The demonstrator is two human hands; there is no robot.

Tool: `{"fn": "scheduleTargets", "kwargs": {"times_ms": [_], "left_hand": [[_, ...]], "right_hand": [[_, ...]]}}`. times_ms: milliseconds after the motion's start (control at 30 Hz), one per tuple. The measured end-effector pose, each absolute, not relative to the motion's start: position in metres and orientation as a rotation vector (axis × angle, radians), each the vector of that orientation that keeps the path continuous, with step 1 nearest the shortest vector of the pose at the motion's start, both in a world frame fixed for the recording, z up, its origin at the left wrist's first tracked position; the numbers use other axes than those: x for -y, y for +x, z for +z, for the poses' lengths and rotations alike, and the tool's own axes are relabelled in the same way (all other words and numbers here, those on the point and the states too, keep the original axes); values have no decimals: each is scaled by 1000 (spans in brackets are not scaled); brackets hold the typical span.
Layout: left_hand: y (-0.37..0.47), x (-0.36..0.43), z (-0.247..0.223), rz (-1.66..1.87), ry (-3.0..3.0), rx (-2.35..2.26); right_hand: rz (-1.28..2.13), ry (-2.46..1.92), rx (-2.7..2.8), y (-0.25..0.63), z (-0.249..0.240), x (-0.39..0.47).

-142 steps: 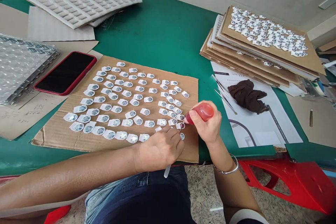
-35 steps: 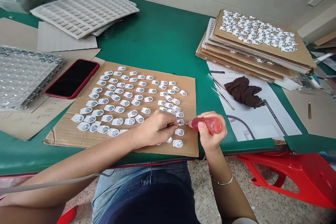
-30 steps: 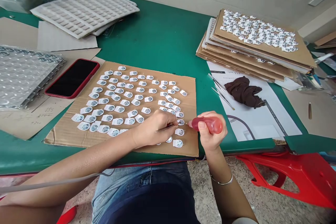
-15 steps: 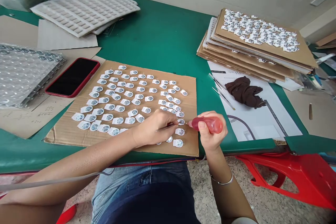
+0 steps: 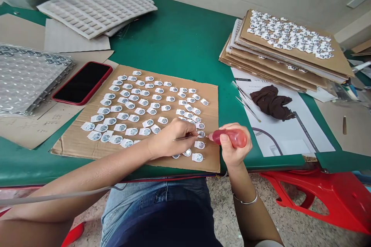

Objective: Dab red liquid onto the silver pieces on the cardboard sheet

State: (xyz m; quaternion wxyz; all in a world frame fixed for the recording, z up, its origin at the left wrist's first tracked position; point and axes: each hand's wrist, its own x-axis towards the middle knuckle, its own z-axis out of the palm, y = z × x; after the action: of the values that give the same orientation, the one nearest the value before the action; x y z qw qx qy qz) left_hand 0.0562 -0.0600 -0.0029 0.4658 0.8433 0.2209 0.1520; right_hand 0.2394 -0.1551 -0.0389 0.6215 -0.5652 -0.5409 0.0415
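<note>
My left hand point(image 5: 172, 137) rests over the cardboard sheet point(image 5: 69, 144), closed around thin metal tweezers point(image 5: 184, 137). Their tip is at a small round silvery piece on a white tab point(image 5: 201, 134). From the other side, my right hand point(image 5: 236, 152) grips a soft squeeze bottle point(image 5: 230, 137) of red liquid, tilted sideways. Its narrow nozzle points at that same piece, close to the tweezer tip; whether it touches, I cannot tell. Many like pieces lie in loose rows on the cardboard, some hidden beneath my left hand and forearm.
A red-cased phone point(image 5: 82, 83) lies left of the cardboard, near a clear plastic tray point(image 5: 29, 81). White moulded trays point(image 5: 97, 9) sit behind. At right are stacked cardboard sheets point(image 5: 246, 44), a dark cloth point(image 5: 271, 102), more tweezers point(image 5: 247, 106) and a red stool point(image 5: 333, 200).
The whole view has shifted slightly. Both hands keep almost the same position at the same piece, still holding the tweezers and the bottle.
</note>
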Motion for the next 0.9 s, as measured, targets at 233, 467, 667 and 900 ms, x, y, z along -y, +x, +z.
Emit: {"fn": "scheduleTargets", "kwargs": {"times_ms": [233, 467, 667, 900], "left_hand": [[56, 59, -3, 353, 2057, -561], [57, 58, 1, 351, 2038, -574], [59, 55, -1, 406, 2012, -588], [60, 53, -3, 398, 1957, -609]], "right_hand": [[95, -1304, 1254, 239, -39, 155], [124, -1295, 1255, 238, -38, 155], [125, -1293, 1270, 236, -37, 155], [115, -1279, 1299, 237, -37, 155]]}}
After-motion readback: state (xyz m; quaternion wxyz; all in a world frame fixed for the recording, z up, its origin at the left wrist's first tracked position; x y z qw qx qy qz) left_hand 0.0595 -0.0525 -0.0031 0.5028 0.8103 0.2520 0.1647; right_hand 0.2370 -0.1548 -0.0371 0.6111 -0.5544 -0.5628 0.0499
